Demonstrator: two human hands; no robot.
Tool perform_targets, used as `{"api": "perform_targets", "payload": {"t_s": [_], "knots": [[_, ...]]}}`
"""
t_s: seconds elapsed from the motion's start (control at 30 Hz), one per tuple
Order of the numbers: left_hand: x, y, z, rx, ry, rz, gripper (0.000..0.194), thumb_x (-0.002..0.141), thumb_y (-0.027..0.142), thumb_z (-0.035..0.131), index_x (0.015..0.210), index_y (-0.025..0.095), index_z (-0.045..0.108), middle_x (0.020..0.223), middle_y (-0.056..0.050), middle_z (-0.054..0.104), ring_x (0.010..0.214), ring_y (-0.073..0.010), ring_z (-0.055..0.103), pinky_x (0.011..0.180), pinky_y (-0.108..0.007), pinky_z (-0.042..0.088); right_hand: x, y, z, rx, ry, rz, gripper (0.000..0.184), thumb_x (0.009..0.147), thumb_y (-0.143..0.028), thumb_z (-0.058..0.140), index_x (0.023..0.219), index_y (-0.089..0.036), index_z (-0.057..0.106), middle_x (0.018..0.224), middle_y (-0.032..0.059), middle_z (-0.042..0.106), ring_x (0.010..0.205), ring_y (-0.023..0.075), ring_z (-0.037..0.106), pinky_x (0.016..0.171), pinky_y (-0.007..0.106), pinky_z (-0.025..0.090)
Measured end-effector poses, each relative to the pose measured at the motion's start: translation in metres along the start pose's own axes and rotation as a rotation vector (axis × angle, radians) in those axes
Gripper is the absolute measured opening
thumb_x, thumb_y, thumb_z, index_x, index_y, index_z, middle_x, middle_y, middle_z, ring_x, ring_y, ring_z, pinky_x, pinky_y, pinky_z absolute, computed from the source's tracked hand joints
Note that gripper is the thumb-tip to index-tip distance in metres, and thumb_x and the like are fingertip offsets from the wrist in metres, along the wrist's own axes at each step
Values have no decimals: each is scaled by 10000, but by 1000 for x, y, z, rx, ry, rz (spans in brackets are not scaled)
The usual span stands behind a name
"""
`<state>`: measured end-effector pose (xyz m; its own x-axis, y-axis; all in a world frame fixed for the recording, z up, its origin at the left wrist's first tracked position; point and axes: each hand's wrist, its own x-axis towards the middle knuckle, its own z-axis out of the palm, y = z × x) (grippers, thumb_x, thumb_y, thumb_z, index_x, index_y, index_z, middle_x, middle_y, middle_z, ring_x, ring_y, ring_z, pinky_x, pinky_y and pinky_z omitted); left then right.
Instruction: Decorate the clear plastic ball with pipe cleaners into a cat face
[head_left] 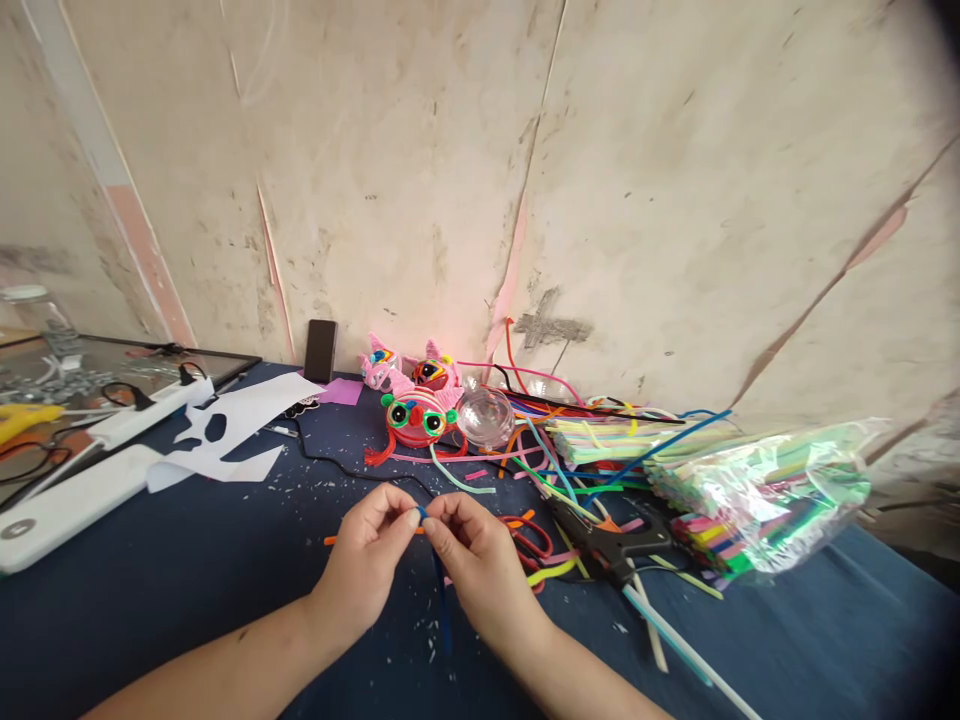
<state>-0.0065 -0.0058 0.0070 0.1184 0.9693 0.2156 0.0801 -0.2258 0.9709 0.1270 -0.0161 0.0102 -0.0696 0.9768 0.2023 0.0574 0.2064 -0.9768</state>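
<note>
Low over the dark blue cloth, my left hand (373, 545) and my right hand (474, 555) meet fingertip to fingertip. Between them they pinch a blue pipe cleaner (442, 605), whose free end hangs down below my fingers. Most of the pinched end is hidden by thumbs and fingers. An orange strip (330, 541) lies on the cloth beside my left hand. Just right of my right hand are red-handled scissors (534, 537). Behind the hands sits a red and pink animal-face figure (417, 415) with green-ringed eyes and a red nose.
A black glue gun (611, 545) lies at the right among loose coloured pipe cleaners, with a plastic bag of pipe cleaners (780, 500) beyond. A clear plastic dome (486, 417) stands mid-back. Leftward are cut white paper (247, 425), a power strip (150, 412) and a phone (321, 350) against the wall.
</note>
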Motion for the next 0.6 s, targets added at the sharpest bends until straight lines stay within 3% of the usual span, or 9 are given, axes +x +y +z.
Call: {"api": "perform_targets", "payload": {"t_s": [0.23, 0.43, 0.6], "knots": [[-1, -15, 5, -181, 30, -29, 153, 810, 306, 591, 736, 174, 567, 705, 20, 545, 696, -127, 485, 664, -234, 402, -2, 3, 7, 76, 56, 85, 292, 761, -466, 588, 694, -189, 525, 595, -36, 449, 501, 99, 364, 441, 216, 320], [5, -6, 5, -271, -27, -155, 287, 762, 425, 628, 726, 140, 620, 681, -20, 582, 669, -146, 516, 663, -277, 431, 3, 4, 1, 94, 38, 94, 308, 743, -479, 597, 684, -191, 506, 607, -33, 478, 492, 92, 369, 435, 206, 322], [13, 4, -3, -111, -50, -115, 317, 777, 449, 580, 721, 143, 641, 687, -30, 608, 675, -157, 533, 679, -286, 436, 10, 8, -8, 36, 13, 133, 273, 752, -456, 552, 703, -196, 482, 534, -79, 365, 443, 77, 301, 409, 196, 252]]}}
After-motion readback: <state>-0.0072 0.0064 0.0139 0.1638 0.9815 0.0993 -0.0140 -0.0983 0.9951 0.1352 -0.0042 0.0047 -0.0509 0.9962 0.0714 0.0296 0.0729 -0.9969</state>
